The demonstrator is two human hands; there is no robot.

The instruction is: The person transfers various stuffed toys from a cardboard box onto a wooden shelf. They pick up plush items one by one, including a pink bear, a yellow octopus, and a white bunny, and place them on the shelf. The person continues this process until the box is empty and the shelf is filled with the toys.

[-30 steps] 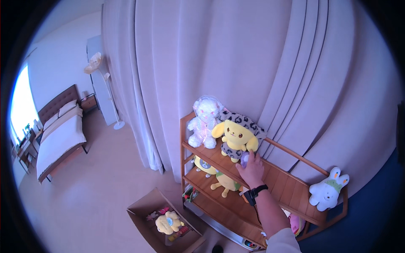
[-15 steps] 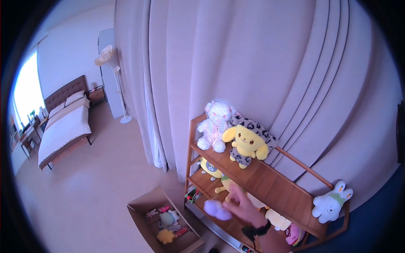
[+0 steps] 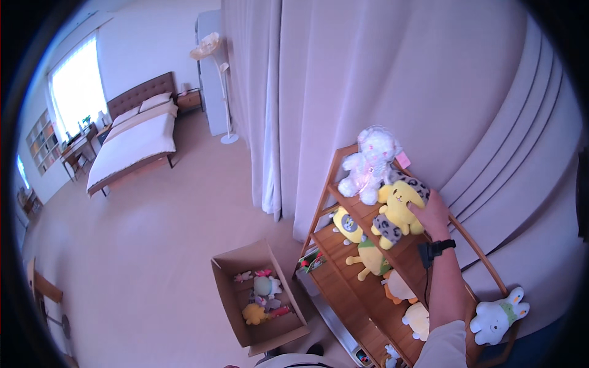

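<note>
My right hand [image 3: 434, 216], with a dark band on its wrist, has its fingers wrapped round the side of a yellow long-eared plush [image 3: 397, 202] in a leopard-print hat and shorts, at the top shelf. A white fluffy bear plush [image 3: 365, 170] sits just behind it, near the shelf's far end. At the near end lies a white rabbit plush [image 3: 494, 322] with a green collar. Below, the second shelf holds several plush toys [image 3: 374, 260]. An open cardboard box [image 3: 228, 283] beside the shelf contains several small soft toys. My left hand is out of view.
The wooden shelf unit [image 3: 334, 293] stands against a long curtain [image 3: 325, 73] at my right. Beyond the floor to the left are a bed [image 3: 132, 144], a floor lamp [image 3: 226, 104], a desk [image 3: 76, 153] and a bookcase. A wooden piece of furniture [image 3: 46, 285] is at the lower left edge.
My right hand brought a purple plush down toward the box, then moved back up without it and took hold of the yellow plush. The view has swung, shifting the room rightward in frame.
</note>
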